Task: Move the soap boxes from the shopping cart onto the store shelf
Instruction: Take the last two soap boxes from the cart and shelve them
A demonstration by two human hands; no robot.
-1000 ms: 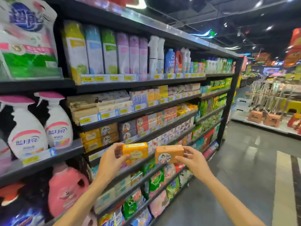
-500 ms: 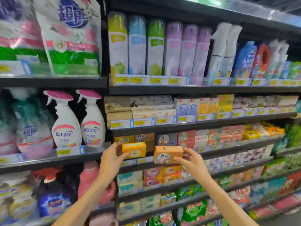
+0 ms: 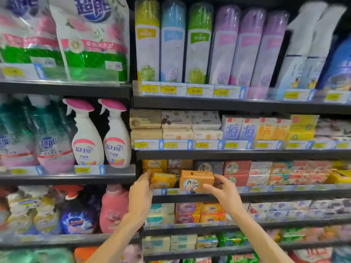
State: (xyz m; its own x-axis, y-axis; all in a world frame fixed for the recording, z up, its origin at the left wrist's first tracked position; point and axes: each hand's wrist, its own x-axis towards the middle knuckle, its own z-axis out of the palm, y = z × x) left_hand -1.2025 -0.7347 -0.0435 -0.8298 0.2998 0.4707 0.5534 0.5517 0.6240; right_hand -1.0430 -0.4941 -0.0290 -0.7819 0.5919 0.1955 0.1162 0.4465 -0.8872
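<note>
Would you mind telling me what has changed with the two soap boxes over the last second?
Both hands carried their boxes forward to the shelf. The left hand now pushes the yellow soap box in among the stacked boxes; the right hand brings the orange soap box to the shelf's front edge. Each hand grips the same box as before; neither has been let go.

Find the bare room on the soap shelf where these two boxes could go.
Left hand holds a yellow soap box, right hand an orange soap box, at the shelf's left front. Behind them a low gap shows; rightward, the red boxes pack tightly.
</note>
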